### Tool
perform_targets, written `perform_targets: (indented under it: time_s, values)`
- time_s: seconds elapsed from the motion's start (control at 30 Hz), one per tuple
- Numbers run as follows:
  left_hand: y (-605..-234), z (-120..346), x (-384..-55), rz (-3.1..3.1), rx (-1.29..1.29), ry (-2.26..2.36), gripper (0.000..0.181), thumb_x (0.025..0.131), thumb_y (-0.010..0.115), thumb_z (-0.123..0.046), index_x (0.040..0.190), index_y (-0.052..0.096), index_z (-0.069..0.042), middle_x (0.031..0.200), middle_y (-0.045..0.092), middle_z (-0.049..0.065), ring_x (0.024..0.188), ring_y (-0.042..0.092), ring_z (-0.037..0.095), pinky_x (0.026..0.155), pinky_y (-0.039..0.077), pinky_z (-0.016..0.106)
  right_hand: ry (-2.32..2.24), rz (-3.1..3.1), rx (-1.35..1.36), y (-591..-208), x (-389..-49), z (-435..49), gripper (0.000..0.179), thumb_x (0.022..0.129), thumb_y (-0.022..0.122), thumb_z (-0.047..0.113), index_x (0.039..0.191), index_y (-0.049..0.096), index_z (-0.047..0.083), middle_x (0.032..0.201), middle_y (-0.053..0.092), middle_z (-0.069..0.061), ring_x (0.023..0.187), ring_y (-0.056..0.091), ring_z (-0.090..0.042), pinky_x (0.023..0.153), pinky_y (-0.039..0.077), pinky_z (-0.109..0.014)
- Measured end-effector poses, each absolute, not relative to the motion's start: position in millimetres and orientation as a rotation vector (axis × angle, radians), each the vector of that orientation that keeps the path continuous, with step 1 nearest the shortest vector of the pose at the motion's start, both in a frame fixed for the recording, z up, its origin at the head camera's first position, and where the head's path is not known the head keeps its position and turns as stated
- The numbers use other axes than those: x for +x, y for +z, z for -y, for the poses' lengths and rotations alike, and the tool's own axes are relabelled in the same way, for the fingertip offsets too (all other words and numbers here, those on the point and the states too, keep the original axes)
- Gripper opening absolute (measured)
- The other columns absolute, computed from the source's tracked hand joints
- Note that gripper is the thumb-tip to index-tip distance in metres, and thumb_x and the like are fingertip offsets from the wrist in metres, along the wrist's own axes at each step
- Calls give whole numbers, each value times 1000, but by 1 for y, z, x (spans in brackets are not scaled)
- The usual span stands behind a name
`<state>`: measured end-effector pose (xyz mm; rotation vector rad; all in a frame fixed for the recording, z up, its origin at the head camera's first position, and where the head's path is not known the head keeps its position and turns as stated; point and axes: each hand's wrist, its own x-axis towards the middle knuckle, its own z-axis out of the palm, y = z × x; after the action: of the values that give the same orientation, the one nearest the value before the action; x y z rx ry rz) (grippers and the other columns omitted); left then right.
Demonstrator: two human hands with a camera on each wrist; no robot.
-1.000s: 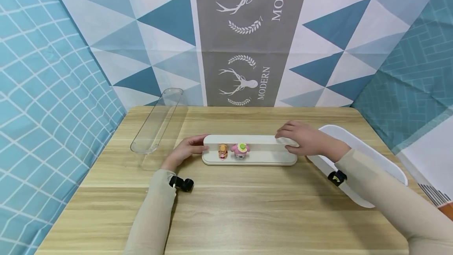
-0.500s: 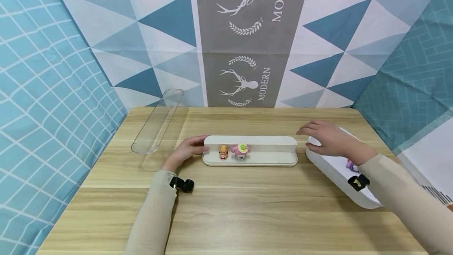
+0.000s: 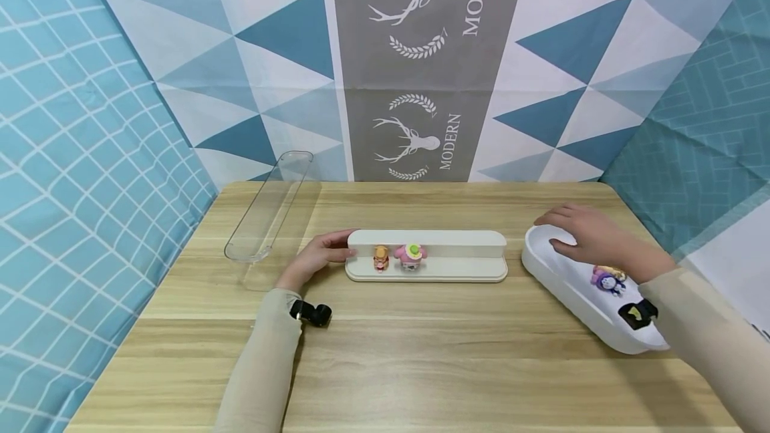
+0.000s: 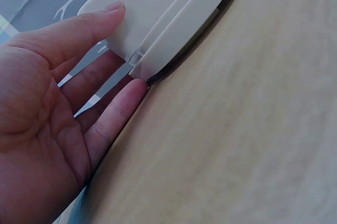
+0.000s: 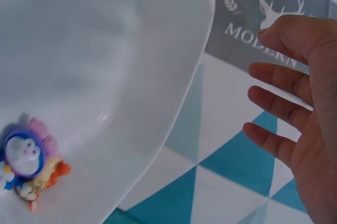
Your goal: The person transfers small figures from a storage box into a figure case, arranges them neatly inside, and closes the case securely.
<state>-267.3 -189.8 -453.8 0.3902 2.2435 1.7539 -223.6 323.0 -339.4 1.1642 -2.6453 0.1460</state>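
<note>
In the head view a cream two-tier display stand (image 3: 460, 267) lies lengthwise mid-table. On its lower tier stand a small orange figurine (image 3: 381, 258) and a pink one with a green-topped hat (image 3: 410, 256). My left hand (image 3: 314, 260) holds the stand's left end; in the left wrist view the thumb (image 4: 97, 27) lies on the upper tier and other fingers pass behind the end. My right hand (image 3: 592, 238) hovers over the far end of a white tray (image 3: 562, 296), fingers spread and holding nothing. Several colourful figurines (image 5: 31, 155) are clustered in that tray, partly cut off in the right wrist view.
A clear plastic cover (image 3: 265, 216) stands at the left of the wooden table (image 3: 421, 366). Patterned cloth (image 3: 409, 65) hangs along the back edge, and blue checked cloth (image 3: 78, 172) rises on the left.
My right hand has moved right, from the stand's right end to above the white tray, uncovering figurines there. The tray has shifted slightly. My left hand stays on the stand.
</note>
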Motion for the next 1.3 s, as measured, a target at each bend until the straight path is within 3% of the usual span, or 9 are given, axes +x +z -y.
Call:
perform_targets:
  time_s: [0.23,0.53,0.83,1.1,1.3]
  values:
    - [-454,189,-267,-2241,384,1759,56,91,72,-10,144,53,-5,140,56,16,119,54,23,93,45,27,127,2849,979,-340,-217,-340,36,83,75,6,118,67,2,114,67,-16,109,59,-42,90,46,-61]
    - [-454,189,-265,-2227,399,1765,57,91,71,-10,145,52,-4,140,56,16,121,53,24,96,43,27,90,2950,890,-346,-211,-357,39,83,76,9,120,66,2,113,67,-18,104,60,-40,86,49,-59]
    - [-454,188,-267,-2238,390,1759,56,91,71,-9,144,52,-5,141,55,16,123,52,26,98,43,29,-57,3162,688,-358,-205,-373,51,82,79,17,127,62,1,117,62,-25,103,56,-47,83,46,-65]
    - [-455,189,-268,-2233,386,1768,55,92,70,-7,144,52,-4,140,55,17,119,55,23,92,46,26,-149,3156,719,-370,-201,-381,49,78,84,19,119,63,4,103,62,-14,90,56,-38,73,49,-59]
    - [-455,189,-267,-2227,385,1770,55,92,70,-7,144,53,-4,139,56,17,119,55,23,93,46,26,-179,3194,696,-370,-205,-385,47,75,85,17,115,64,4,99,61,-13,89,55,-38,74,48,-59]
